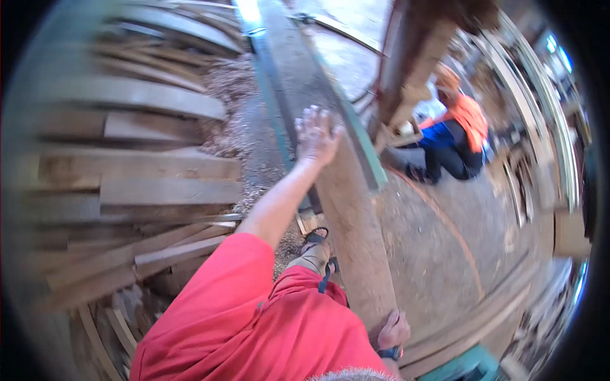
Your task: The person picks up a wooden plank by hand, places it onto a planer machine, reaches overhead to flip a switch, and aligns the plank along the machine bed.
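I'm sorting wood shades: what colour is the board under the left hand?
The board is brown, best seen in the head view.

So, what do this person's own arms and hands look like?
Both are bare human hands, without gloves. The left hand belongs to an arm with a loose, short red sleeve. The right hand has a dark wristband, possibly a watch.

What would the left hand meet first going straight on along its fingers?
Nothing seems to stand in its way: the left hand would likely skim the grey surface ahead. Whether that is more of the board, I can't tell.
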{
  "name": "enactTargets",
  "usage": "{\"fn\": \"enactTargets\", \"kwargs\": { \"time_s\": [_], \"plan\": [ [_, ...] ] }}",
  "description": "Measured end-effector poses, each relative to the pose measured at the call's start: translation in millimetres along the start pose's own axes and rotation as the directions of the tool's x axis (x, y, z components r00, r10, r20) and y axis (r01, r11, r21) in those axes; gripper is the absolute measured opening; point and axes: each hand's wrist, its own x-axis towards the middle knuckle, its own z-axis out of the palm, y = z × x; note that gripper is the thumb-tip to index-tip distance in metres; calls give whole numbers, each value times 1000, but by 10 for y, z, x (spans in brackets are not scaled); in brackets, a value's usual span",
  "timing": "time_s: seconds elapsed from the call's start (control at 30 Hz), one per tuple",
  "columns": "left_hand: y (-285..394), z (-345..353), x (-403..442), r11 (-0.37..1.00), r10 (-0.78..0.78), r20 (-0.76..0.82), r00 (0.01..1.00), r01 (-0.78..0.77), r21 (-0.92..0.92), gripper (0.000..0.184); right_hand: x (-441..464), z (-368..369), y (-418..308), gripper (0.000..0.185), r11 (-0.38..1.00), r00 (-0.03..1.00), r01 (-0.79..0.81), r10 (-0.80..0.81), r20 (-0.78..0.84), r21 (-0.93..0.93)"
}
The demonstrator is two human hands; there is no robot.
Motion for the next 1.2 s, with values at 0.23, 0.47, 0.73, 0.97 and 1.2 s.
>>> {"fn": "enactTargets", "kwargs": {
  "time_s": [0.23, 0.47, 0.73, 0.97, 1.2],
  "plan": [
    [-53, 83, 44, 998, 46, 14, 999, -46, 38, 73, 43, -159, -104, 34, 999, 999, -35, 36, 28, -16],
    [-127, 168, 80, 996, 76, -9, 997, -76, 52, 72, 57, -177, -126, 32, 998, 1000, -12, 14, -22, 68],
    [-197, 230, 112, 992, 106, -54, 993, -102, 77, 71, 79, -197, -132, 34, 995, 999, -12, 15, -31, 100],
    [-151, 171, 88, 995, 88, -37, 995, -86, 48, 71, 76, -181, -125, 35, 996, 999, -13, 16, -36, 93],
    [-169, 194, 88, 994, 97, -44, 994, -94, 56, 71, 87, -202, -138, 35, 996, 999, -11, 14, -34, 87]
  ]
}}
